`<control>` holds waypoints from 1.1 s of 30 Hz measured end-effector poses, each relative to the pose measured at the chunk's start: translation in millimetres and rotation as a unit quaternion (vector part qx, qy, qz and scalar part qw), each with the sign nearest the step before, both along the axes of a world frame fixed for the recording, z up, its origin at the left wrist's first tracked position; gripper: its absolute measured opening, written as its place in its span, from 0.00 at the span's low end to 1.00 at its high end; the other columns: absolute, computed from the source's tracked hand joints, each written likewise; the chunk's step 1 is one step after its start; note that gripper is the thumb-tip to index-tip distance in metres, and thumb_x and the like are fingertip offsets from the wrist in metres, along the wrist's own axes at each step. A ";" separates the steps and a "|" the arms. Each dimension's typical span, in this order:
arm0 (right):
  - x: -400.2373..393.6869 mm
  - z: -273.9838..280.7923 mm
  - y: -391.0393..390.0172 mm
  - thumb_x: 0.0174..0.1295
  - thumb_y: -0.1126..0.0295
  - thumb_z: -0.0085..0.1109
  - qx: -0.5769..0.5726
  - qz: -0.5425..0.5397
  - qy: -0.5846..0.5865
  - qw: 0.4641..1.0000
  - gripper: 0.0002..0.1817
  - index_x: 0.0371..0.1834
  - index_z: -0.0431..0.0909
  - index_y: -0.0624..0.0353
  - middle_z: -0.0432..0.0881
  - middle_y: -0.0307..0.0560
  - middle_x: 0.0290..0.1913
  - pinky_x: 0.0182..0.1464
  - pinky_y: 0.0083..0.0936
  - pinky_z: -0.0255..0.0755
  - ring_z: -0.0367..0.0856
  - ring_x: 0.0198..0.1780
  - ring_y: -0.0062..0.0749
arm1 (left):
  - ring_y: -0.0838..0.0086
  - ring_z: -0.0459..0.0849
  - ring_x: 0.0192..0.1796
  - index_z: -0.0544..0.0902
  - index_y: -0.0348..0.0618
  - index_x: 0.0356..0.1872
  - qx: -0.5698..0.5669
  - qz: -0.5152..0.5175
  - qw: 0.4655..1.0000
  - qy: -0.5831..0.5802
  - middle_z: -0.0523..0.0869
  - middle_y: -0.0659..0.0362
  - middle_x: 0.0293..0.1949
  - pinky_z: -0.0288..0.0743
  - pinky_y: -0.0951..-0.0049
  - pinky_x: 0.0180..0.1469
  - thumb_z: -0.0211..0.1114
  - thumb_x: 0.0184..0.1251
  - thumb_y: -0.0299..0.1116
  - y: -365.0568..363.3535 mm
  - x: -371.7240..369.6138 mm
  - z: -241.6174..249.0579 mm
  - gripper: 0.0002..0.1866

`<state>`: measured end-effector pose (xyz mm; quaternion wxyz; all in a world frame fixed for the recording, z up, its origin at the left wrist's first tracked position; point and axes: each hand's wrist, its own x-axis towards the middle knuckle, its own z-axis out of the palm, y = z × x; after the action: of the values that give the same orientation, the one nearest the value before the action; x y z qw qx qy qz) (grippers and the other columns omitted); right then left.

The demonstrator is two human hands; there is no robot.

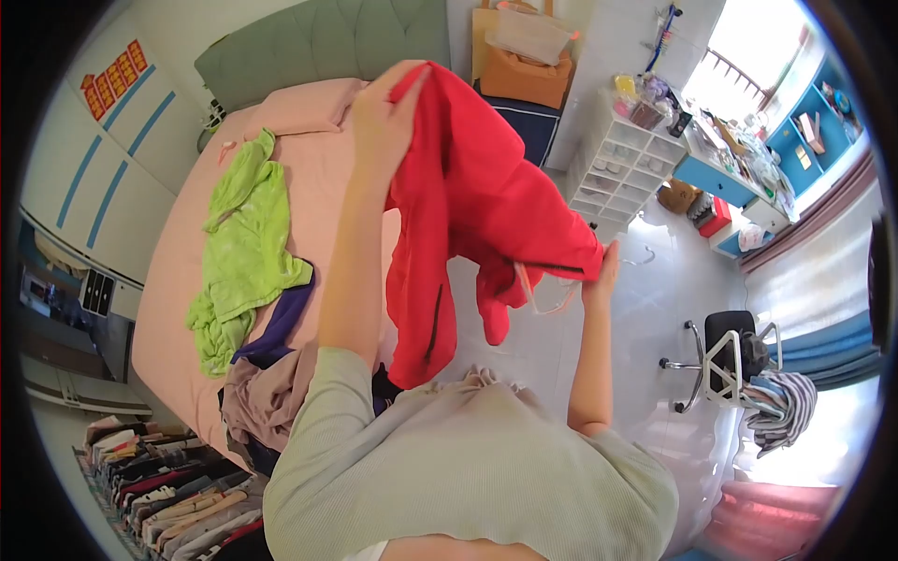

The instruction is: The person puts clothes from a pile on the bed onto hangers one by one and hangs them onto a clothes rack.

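Note:
A red garment (468, 178) with dark zippers hangs in the air between my two hands, over the bed's right edge and the floor. My left hand (385, 117) is closed on its upper left part, raised high. On the right, my right hand (601, 273) grips its lower right end beside a zipper. A white hanger (547, 301) shows partly below the garment near my right hand; how it is attached is hidden. To the left, a lime green garment (245, 243) lies crumpled on the pink bed (168, 290), with purple and mauve clothes (267, 397) below it.
A white drawer unit (622, 159) stands at the back right, near a cluttered desk (716, 178). A wheeled chair (730, 351) with a striped cloth (784, 407) is at the right. Many clothes (187, 496) fill a rack at the lower left.

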<state>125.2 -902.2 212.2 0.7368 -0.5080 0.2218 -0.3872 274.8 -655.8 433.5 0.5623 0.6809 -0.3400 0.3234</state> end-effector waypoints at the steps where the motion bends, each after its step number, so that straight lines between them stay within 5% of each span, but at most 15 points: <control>1: 3.1 -3.2 -2.9 0.69 0.50 0.40 0.014 -0.054 -0.023 0.998 0.28 0.22 0.78 0.61 0.68 0.30 0.15 0.21 0.15 0.52 0.61 0.17 0.15 | 0.73 0.79 0.25 0.81 0.36 0.40 -0.026 -0.012 0.999 0.029 0.83 0.53 0.27 0.71 0.80 0.34 0.59 0.62 0.26 0.0 2.9 4.0 0.08; 5: -8.9 0.4 -13.9 0.69 0.49 0.41 -0.180 0.086 0.061 0.978 0.28 0.20 0.77 0.60 0.69 0.31 0.16 0.22 0.16 0.55 0.63 0.19 0.15 | 0.73 0.79 0.25 0.81 0.37 0.39 0.062 0.021 0.995 -0.079 0.83 0.54 0.25 0.72 0.80 0.34 0.59 0.61 0.26 -7.8 -1.7 8.9 0.07; 7: -14.9 5.6 -4.2 0.69 0.50 0.41 -0.034 0.039 -0.001 0.999 0.28 0.20 0.77 0.61 0.70 0.32 0.17 0.24 0.16 0.57 0.64 0.21 0.15 | 0.71 0.80 0.26 0.81 0.37 0.39 0.049 0.015 0.997 -0.060 0.83 0.53 0.27 0.72 0.79 0.35 0.59 0.61 0.26 -10.5 7.2 2.5 0.07; 9: -8.9 -0.2 -7.1 0.69 0.51 0.41 -0.023 -0.026 -0.058 0.998 0.28 0.21 0.78 0.61 0.71 0.32 0.17 0.22 0.16 0.55 0.63 0.20 0.14 | 0.68 0.82 0.27 0.81 0.37 0.39 0.034 0.001 0.999 -0.043 0.84 0.52 0.28 0.73 0.79 0.35 0.59 0.61 0.26 -16.9 9.4 3.2 0.07; 12: -28.1 5.2 -11.6 0.69 0.50 0.41 -0.113 0.030 0.052 0.992 0.26 0.24 0.76 0.59 0.70 0.31 0.21 0.26 0.15 0.59 0.66 0.23 0.16 | 0.68 0.80 0.26 0.81 0.37 0.38 0.053 -0.073 0.995 -0.050 0.83 0.51 0.27 0.73 0.78 0.35 0.60 0.60 0.27 -25.3 3.0 7.7 0.07; 15: -30.8 23.8 -0.6 0.69 0.48 0.39 -0.061 0.049 0.077 0.994 0.24 0.26 0.72 0.55 0.69 0.31 0.21 0.24 0.16 0.56 0.65 0.22 0.16 | 0.72 0.76 0.23 0.80 0.36 0.37 0.078 -0.084 0.989 -0.094 0.81 0.51 0.25 0.72 0.79 0.34 0.60 0.61 0.27 -26.4 15.7 2.4 0.07; 17: -28.1 22.1 2.5 0.69 0.48 0.38 0.038 -0.098 -0.030 0.994 0.26 0.23 0.74 0.56 0.66 0.30 0.18 0.20 0.15 0.49 0.59 0.18 0.14 | 0.76 0.73 0.24 0.80 0.35 0.37 0.050 -0.116 0.991 0.031 0.80 0.50 0.24 0.71 0.79 0.34 0.60 0.61 0.27 -16.4 22.3 -3.8 0.07; 19: -39.6 21.1 -3.0 0.69 0.47 0.38 0.039 -0.089 -0.036 0.995 0.26 0.24 0.75 0.55 0.66 0.30 0.18 0.20 0.15 0.49 0.58 0.18 0.14 | 0.78 0.74 0.26 0.80 0.35 0.37 0.066 -0.147 0.986 0.048 0.81 0.53 0.24 0.71 0.78 0.35 0.63 0.59 0.29 -2.4 36.2 -14.6 0.08; 21: -47.9 26.1 1.8 0.69 0.48 0.37 0.013 -0.095 -0.011 0.995 0.28 0.27 0.77 0.59 0.70 0.32 0.20 0.20 0.14 0.50 0.61 0.19 0.15 | 0.79 0.76 0.29 0.82 0.38 0.37 0.235 -0.143 0.958 0.078 0.82 0.58 0.27 0.72 0.79 0.36 0.66 0.56 0.33 13.8 49.1 -25.2 0.11; 25: -55.7 56.2 34.1 0.70 0.48 0.36 -0.043 -0.149 0.016 0.988 0.30 0.33 0.80 0.65 0.75 0.35 0.23 0.21 0.13 0.52 0.63 0.21 0.15 | 0.79 0.78 0.42 0.80 0.43 0.46 0.268 -0.273 0.918 0.103 0.81 0.60 0.36 0.71 0.75 0.46 0.68 0.55 0.39 17.6 38.6 -39.5 0.19; 27: -62.8 56.0 38.3 0.70 0.49 0.35 -0.083 -0.079 0.043 0.992 0.31 0.37 0.80 0.68 0.78 0.37 0.25 0.22 0.12 0.55 0.66 0.23 0.14 | 0.80 0.76 0.46 0.79 0.43 0.49 0.296 -0.307 0.893 0.144 0.82 0.60 0.38 0.70 0.74 0.49 0.66 0.58 0.43 15.7 18.7 -27.9 0.21; 29: -68.3 67.3 50.0 0.70 0.50 0.35 -0.080 -0.086 0.057 0.991 0.31 0.36 0.80 0.68 0.77 0.37 0.24 0.22 0.13 0.56 0.66 0.23 0.13 | 0.73 0.76 0.50 0.77 0.40 0.51 0.409 -0.272 0.793 0.360 0.81 0.57 0.46 0.67 0.75 0.54 0.61 0.63 0.45 15.0 -11.6 2.9 0.22; 33: -89.7 72.1 45.1 0.71 0.51 0.35 -0.129 -0.026 0.117 0.984 0.31 0.33 0.81 0.69 0.78 0.38 0.24 0.23 0.13 0.60 0.68 0.24 0.13 | 0.74 0.78 0.46 0.78 0.37 0.49 0.502 -0.453 0.699 0.233 0.82 0.59 0.42 0.69 0.76 0.50 0.61 0.63 0.47 5.5 14.5 -22.8 0.23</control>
<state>35.5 -857.1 284.2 0.6238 -0.6348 0.2673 -0.3695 289.4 -650.3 410.7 0.2769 0.6794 -0.5773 -0.3584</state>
